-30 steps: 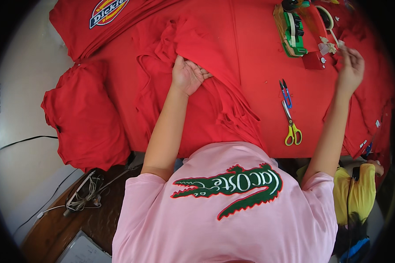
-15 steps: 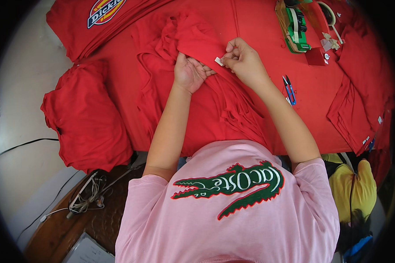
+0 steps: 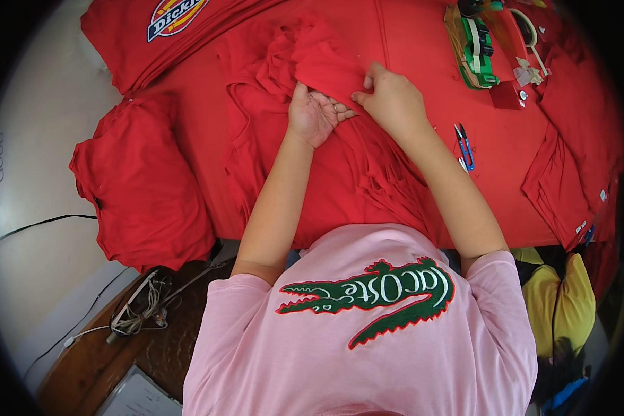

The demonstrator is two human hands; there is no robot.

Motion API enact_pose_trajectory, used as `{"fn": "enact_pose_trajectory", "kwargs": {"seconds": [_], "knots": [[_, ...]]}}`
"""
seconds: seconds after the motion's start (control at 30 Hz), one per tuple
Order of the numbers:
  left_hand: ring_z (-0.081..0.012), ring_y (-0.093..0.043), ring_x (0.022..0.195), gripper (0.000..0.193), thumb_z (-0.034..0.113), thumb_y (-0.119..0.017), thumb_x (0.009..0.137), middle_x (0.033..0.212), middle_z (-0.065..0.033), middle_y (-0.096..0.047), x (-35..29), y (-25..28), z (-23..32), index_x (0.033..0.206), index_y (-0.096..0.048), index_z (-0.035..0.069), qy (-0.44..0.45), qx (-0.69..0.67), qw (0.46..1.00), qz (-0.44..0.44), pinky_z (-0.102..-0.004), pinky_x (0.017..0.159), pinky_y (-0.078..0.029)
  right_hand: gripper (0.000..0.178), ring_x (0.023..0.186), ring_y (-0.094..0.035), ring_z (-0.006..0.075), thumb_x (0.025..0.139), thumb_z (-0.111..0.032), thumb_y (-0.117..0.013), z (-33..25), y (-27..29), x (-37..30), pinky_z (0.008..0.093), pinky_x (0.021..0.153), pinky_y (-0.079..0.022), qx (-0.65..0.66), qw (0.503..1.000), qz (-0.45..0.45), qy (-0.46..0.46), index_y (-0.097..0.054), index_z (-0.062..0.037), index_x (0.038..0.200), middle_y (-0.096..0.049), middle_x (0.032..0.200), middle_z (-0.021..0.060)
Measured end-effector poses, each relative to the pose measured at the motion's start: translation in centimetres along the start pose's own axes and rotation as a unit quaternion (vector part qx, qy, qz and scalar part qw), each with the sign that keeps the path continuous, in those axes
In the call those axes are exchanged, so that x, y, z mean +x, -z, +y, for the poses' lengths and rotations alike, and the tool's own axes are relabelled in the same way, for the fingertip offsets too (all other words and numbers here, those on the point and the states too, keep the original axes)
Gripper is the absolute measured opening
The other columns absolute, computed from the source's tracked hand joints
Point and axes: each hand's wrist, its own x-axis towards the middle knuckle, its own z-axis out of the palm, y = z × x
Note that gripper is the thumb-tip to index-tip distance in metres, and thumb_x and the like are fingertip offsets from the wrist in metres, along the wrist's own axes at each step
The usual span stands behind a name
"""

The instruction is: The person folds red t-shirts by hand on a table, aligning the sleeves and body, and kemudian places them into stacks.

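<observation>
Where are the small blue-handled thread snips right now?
The small blue-handled thread snips lie on the red table cover, just right of the person's right forearm, below the green tape dispenser.

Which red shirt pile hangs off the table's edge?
The folded red pile at the person's left droops over the edge; the others lie flat on the table.

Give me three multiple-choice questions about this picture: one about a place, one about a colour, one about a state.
1. Where do the blue-handled snips lie?
A. right of the right forearm
B. on the hanging pile
C. under the left hand

2. What colour is the garment under the hands?
A. yellow
B. red
C. green

3. How is the left hand?
A. closed in a fist
B. lifted off the table
C. palm up on the cloth

A: blue-handled snips lie right of the forearm.
B: garment is red.
C: left hand lies palm up beside right hand.
</observation>
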Motion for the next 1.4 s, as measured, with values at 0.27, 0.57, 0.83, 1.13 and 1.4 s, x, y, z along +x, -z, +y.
{"fn": "enact_pose_trajectory", "kwargs": {"seconds": [0.27, 0.57, 0.83, 1.13, 1.4], "knots": [[-0.0382, -0.067, 0.122, 0.088, 0.069, -0.025, 0.105, 0.132, -0.0236, -0.069, -0.2, -0.4, 0.0, 0.144, -0.052, -0.004, -0.012, 0.001, 1.000, 0.006, -0.0541, 0.108, -0.050, 0.041, 0.080, -0.069, 0.0256, 0.079, -0.025, -0.088, 8.3, -1.1, -1.7, 0.0386, 0.072, -0.054, 0.125, 0.991, -0.016, -0.032, -0.063, -0.0031, 0.103, -0.069, 0.085, 0.0115], [-0.0381, -0.066, 0.123, 0.076, 0.061, -0.028, 0.107, 0.130, -0.0201, -0.070, 0.1, 1.6, -0.3, 0.140, -0.056, -0.001, -0.003, -0.090, 0.994, -0.068, -0.0539, 0.109, -0.050, 0.049, 0.084, -0.069, 0.0242, 0.087, -0.031, -0.082, 6.2, -2.5, -9.0, 0.0382, 0.071, -0.056, 0.132, 0.982, 0.102, 0.091, -0.060, -0.0076, 0.124, -0.068, 0.103, 0.0103], [-0.0290, -0.076, 0.087, 0.036, 0.024, -0.047, 0.107, 0.095, -0.0206, -0.075, -1.2, -1.8, -0.7, 0.113, -0.065, -0.006, -0.102, 0.246, 0.960, 0.082, -0.0410, 0.086, -0.063, 0.022, 0.084, -0.071, 0.0247, 0.096, -0.021, -0.070, 10.9, -5.0, -0.8, 0.0374, 0.072, -0.056, 0.156, 0.974, 0.147, -0.073, -0.067, -0.0102, 0.115, -0.070, 0.100, 0.0088], [-0.0240, -0.074, 0.071, 0.024, 0.017, -0.052, 0.106, 0.082, -0.0150, -0.074, -1.4, -1.2, -0.9, 0.102, -0.067, -0.002, -0.107, 0.192, 0.969, 0.112, -0.0391, 0.072, -0.065, 0.018, 0.074, -0.059, 0.0144, 0.096, -0.007, -0.069, 11.7, -2.9, -2.2, 0.0301, 0.069, -0.050, 0.268, 0.918, 0.276, 0.097, -0.067, -0.0038, 0.114, -0.066, 0.092, 0.0060], [-0.0238, -0.073, 0.068, 0.026, 0.019, -0.052, 0.107, 0.079, -0.0149, -0.073, -1.4, -1.6, -1.1, 0.103, -0.067, -0.002, -0.119, 0.183, 0.968, 0.127, -0.0373, 0.070, -0.064, 0.032, 0.075, -0.062, 0.0211, 0.084, -0.020, -0.082, 7.7, -4.7, -5.8, 0.0349, 0.075, -0.055, 0.224, 0.957, 0.158, 0.093, -0.069, -0.0072, 0.111, -0.064, 0.083, 0.0050]]}}
